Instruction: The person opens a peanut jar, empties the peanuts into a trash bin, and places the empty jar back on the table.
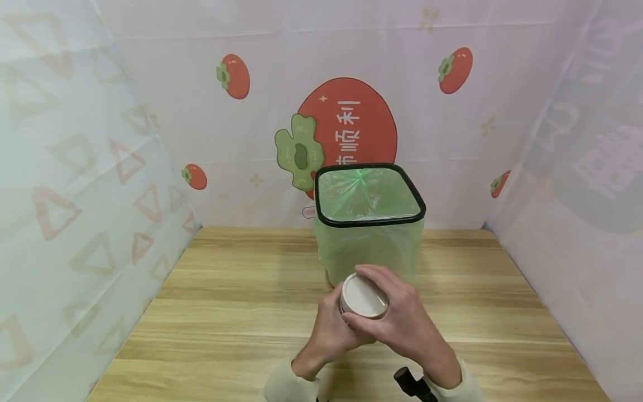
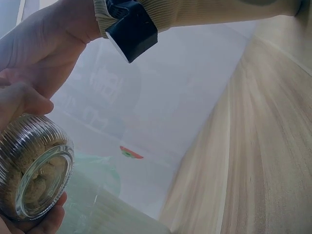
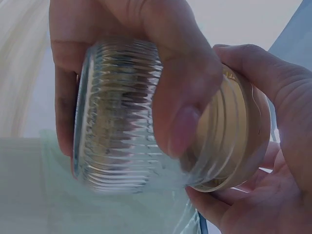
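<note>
A ribbed clear glass jar [image 3: 119, 114] with brown lumpy contents [image 2: 41, 185] is held between both hands in front of me. My left hand [image 1: 334, 329] grips the jar's body, its thumb lying along the glass in the right wrist view. Around the round lid [image 1: 363, 297], pale on top, my right hand [image 1: 409, 315] curls its thumb and fingers. The lid sits over the jar's threaded neck, and its inner side looks golden through the glass. Whether it is tight or loose, I cannot tell. From the head view the jar's body is hidden beneath the lid and hands.
Just beyond the hands stands a bin [image 1: 370, 224] with a black rim and a pale green plastic bag lining it. It rests on a wood-grain table [image 1: 241, 296]. Printed cloth walls [image 1: 166, 67] enclose the back and both sides.
</note>
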A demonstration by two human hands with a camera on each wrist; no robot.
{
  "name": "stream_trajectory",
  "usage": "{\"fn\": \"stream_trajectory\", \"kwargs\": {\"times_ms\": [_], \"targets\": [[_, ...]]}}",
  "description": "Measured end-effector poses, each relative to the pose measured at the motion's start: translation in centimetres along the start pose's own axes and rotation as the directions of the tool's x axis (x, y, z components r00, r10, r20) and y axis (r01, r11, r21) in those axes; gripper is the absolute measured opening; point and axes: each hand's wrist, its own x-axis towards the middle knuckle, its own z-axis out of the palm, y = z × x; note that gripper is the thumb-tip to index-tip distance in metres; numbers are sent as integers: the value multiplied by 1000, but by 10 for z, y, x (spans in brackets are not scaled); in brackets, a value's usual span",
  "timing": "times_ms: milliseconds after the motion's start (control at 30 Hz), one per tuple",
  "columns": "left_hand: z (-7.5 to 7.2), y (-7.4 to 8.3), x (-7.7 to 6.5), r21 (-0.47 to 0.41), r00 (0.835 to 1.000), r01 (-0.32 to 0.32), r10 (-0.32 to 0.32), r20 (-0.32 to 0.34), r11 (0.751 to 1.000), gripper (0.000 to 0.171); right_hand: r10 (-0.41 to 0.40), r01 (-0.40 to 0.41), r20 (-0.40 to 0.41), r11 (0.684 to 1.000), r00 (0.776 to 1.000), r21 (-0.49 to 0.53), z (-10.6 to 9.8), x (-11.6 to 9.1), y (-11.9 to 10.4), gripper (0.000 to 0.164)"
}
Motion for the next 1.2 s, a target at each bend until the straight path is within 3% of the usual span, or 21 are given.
{"fn": "stream_trajectory", "kwargs": {"times_ms": [533,900,1200], "targets": [[-1,4,1,-50,994,113,-113,2,992,71,34,-34,-33,999,999,-16,-14,1,4,76],[-1,2,2,-113,994,111,-109,31,987,69,0,-7,-106,998,994,-64,-26,3,11,74],[-1,4,2,-143,990,138,-133,44,980,69,43,-58,-144,993,989,-100,-39,3,14,73]]}}
